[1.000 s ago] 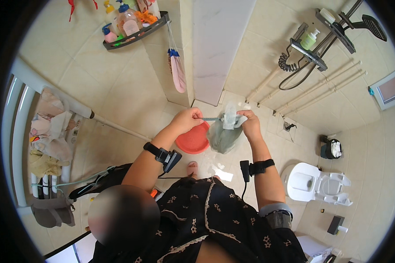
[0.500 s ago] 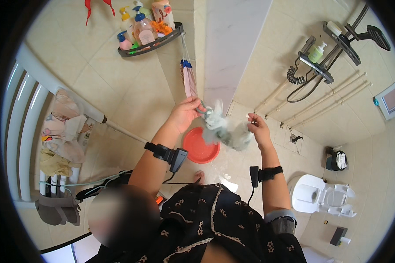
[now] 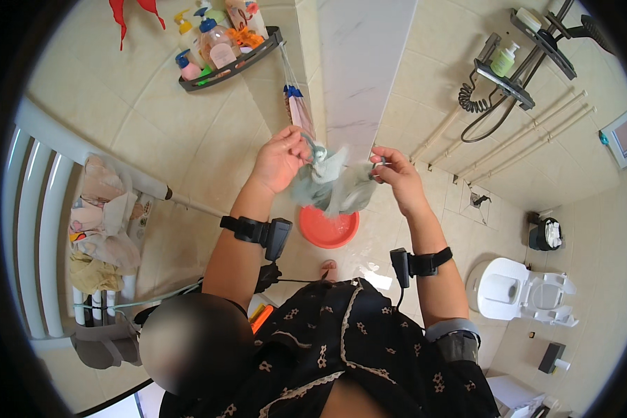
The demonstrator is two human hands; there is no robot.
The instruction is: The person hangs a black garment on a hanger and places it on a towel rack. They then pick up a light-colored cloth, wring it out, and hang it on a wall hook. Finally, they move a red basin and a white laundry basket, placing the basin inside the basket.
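Observation:
Between my hands hangs a sheer, pale grey-green gauzy cloth [image 3: 334, 182], bunched in the middle. My left hand [image 3: 283, 159] pinches it at the left by a thin grey-green loop. At the right end, my right hand [image 3: 396, 179] has its thumb and fingers closed on a thin dark loop of the same cloth. A red plastic basin [image 3: 330, 230] sits on the tiled floor just below, its far edge partly behind the cloth. The exact kind of cloth does not show.
A corner shelf [image 3: 233, 66] holds several pump bottles, and a folded umbrella-like cloth [image 3: 298, 108] hangs beneath it. Shower fittings [image 3: 512, 90] are on the right wall. A toilet [image 3: 498, 287] and a bin [image 3: 547, 235] stand at right; a towel rack [image 3: 38, 209] with laundry is at left.
My right hand has moved inward and up, and now grips a loop. The cloth has shifted left and bunched up between my hands. My left hand is slightly farther left and up.

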